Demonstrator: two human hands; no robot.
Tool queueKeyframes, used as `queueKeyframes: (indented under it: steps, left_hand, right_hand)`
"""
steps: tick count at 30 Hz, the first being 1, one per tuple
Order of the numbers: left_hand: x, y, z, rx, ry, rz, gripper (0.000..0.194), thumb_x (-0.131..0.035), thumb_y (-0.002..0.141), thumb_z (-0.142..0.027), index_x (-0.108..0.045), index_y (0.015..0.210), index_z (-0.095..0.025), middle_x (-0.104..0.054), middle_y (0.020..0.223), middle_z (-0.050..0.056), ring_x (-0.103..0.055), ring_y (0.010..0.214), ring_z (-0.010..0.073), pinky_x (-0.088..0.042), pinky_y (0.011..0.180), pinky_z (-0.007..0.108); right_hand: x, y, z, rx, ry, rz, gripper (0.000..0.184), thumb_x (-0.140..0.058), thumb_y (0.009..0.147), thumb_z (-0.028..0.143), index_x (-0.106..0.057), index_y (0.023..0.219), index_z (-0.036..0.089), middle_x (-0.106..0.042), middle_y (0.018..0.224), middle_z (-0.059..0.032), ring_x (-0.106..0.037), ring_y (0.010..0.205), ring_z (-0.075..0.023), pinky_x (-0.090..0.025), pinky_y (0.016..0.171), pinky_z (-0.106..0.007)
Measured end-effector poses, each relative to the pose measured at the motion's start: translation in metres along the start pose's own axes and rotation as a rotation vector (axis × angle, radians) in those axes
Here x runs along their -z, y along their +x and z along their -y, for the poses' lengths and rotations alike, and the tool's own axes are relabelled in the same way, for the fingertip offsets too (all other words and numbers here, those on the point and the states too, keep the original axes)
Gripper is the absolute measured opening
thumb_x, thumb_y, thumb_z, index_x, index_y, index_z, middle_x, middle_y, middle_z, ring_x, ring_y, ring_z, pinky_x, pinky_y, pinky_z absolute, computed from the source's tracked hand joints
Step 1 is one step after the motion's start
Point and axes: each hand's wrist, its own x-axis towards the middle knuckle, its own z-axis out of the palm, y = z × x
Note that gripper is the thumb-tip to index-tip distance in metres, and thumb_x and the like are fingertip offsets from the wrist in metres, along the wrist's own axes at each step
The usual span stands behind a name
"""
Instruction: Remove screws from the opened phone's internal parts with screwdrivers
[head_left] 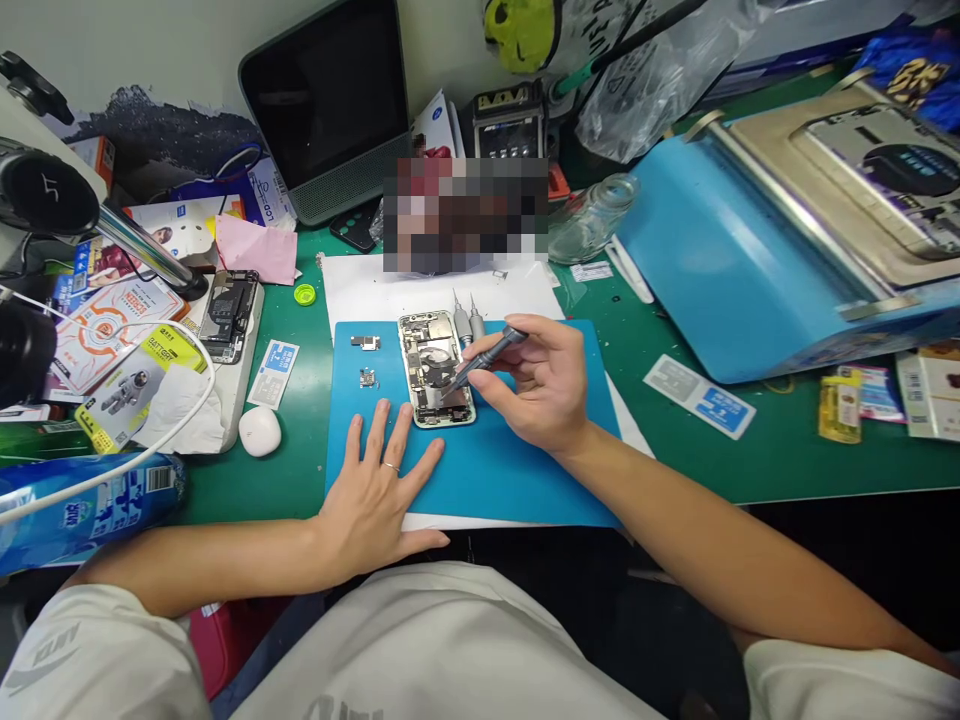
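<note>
An opened phone lies on a blue mat, its inner parts exposed. My right hand is closed around a dark screwdriver, whose tip points down at the phone's lower half; whether it touches a part I cannot tell. My left hand lies flat on the mat with fingers spread, just below the phone's lower left corner, holding nothing. Two grey screwdrivers rest beside the phone's upper right edge. Left of the phone sit a small metal part and another small component.
On the left are a second opened phone, a white earbud case and boxes. A blue machine stands on the right, with a card before it. A glass jar and a dark tablet-like screen are behind the mat.
</note>
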Motion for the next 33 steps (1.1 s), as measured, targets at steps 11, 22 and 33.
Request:
queueKeyframes:
  steps: [11, 22, 33]
  left_hand:
    - [-0.007, -0.002, 0.003, -0.127, 0.106, -0.135, 0.090, -0.040, 0.098, -0.077, -0.040, 0.160, -0.013, -0.031, 0.170, 0.014, -0.028, 0.154, 0.0365, -0.021, 0.121, 0.049]
    - [-0.007, -0.002, -0.003, -0.132, 0.123, -0.058, 0.088, -0.040, 0.101, -0.070, -0.037, 0.160, -0.005, -0.033, 0.166, 0.023, -0.048, 0.133, 0.0336, -0.039, 0.100, 0.039]
    - [-0.008, -0.001, -0.002, -0.141, 0.085, -0.058, 0.089, -0.043, 0.101, -0.069, -0.034, 0.161, -0.004, -0.032, 0.166, 0.025, -0.050, 0.129, 0.0349, -0.038, 0.100, 0.041]
  right_hand:
    - [-0.006, -0.003, 0.002, 0.189, -0.111, 0.100, 0.060, -0.072, 0.090, 0.012, -0.046, 0.141, 0.030, -0.076, 0.105, -0.0047, -0.078, 0.090, -0.0183, -0.069, 0.073, -0.030]
    - [-0.017, -0.001, 0.002, 0.448, -0.209, 0.176, 0.076, -0.074, 0.088, 0.007, -0.040, 0.154, 0.026, -0.079, 0.104, -0.0075, -0.080, 0.090, -0.0209, -0.071, 0.075, -0.032]
    - [-0.019, -0.002, 0.000, 0.466, -0.290, 0.201, 0.069, -0.070, 0.093, 0.011, -0.037, 0.152, 0.027, -0.078, 0.104, -0.0070, -0.080, 0.089, -0.0206, -0.072, 0.072, -0.033]
